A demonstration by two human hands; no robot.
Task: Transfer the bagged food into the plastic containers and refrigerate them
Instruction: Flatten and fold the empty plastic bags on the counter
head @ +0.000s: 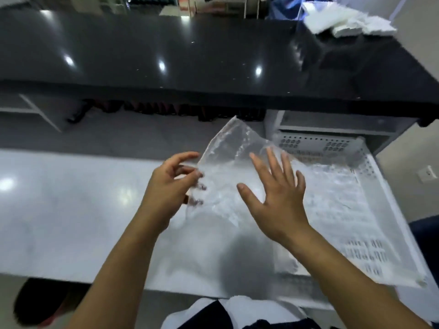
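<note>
A clear plastic bag (228,162) is held up over the white counter (71,210), its upper corner standing toward the dark shelf behind, its lower part sagging toward the counter; through the film I can make out only pale creases and glare, so whether any food is in it I cannot tell; the left hand (171,186) pinches the bag's left edge, its fingers curled onto the film with the tips showing blurred through the plastic; the right hand (275,193) is spread wide, fingers straight and apart, holding nothing, lying in front of the bag's right half, though whether the palm presses on it I cannot say; just to the right of the bag sits a white perforated basket (370,167) with crinkled clear plastic lying in it, its near wall at the counter's edge; no plastic container and no fridge show from where I look, so the step in hand seems an early one, getting a bag in hand and sorted out, well short of filling or chilling anything; the next move, I judge, calls for finding the bag's mouth and parting the two thin layers, which cling and slip, so both hands need a pinch on opposite sides; beyond runs a black glossy worktop (213,48), with a heap of white bags (344,17) at its far right end.
</note>
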